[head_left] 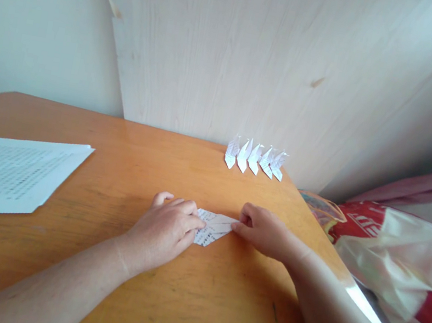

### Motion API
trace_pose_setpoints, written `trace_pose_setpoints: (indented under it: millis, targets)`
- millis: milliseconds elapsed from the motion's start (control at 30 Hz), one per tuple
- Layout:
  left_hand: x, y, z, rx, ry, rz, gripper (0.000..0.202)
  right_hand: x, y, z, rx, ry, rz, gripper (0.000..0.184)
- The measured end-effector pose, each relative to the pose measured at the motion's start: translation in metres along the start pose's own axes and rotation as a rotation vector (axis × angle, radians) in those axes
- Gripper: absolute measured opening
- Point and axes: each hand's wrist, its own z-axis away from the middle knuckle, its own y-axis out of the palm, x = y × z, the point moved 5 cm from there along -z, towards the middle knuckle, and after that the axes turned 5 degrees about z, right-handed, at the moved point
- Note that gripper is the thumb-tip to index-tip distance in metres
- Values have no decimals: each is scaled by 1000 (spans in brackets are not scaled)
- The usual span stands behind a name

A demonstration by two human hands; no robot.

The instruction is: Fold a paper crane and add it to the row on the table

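A small folded piece of printed paper [212, 229] lies on the wooden table between my two hands, its right end narrowing to a point. My left hand [169, 225] rests on the paper's left end, fingers bent and pressing it down, and covers that end. At the pointed right end, my right hand [260, 229] pinches the tip between thumb and curled fingers. Beyond my hands, several folded white paper pieces [255, 159] stand in a row near the table's far right corner.
A stack of printed sheets [8, 175] lies on the left of the wooden table [148, 163]. A pale wood-grain panel [227, 52] rises behind it. Past the table's right edge are red and whitish plastic bags [396, 254] and a pink cloth [418, 175].
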Motion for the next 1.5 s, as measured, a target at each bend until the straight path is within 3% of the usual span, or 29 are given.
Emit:
trace_pose_setpoints:
  millis: [133, 233, 333, 433, 800, 1000, 1167, 1300, 1500]
  targets:
    - [1, 0, -1, 0, -14, 1, 23, 28, -12, 9, -232, -262, -74, 9]
    - [1, 0, -2, -1, -25, 6, 21, 55, -7, 21, -97, -515, -94, 26]
    - [2, 1, -2, -24, -45, 36, 16, 66, -4, 30, -24, -625, -88, 43]
    - [4, 1, -1, -67, -78, 88, 17, 64, -4, 31, -27, -632, -62, 50]
    - [8, 5, 0, -91, -106, 122, 14, 70, 7, 34, 83, -603, 35, 46]
    - [21, -12, 2, -100, -213, 169, 14, 68, 9, 34, 100, -575, 73, 46]
    - [29, -24, 5, -10, -308, 217, 23, 67, 10, 34, 118, -573, 73, 49]
    - [26, -20, 8, 74, -286, 139, 28, 68, 10, 34, 113, -564, 62, 48]
    - [26, -13, 9, 115, -286, 145, 20, 72, 8, 34, 115, -552, 95, 44]
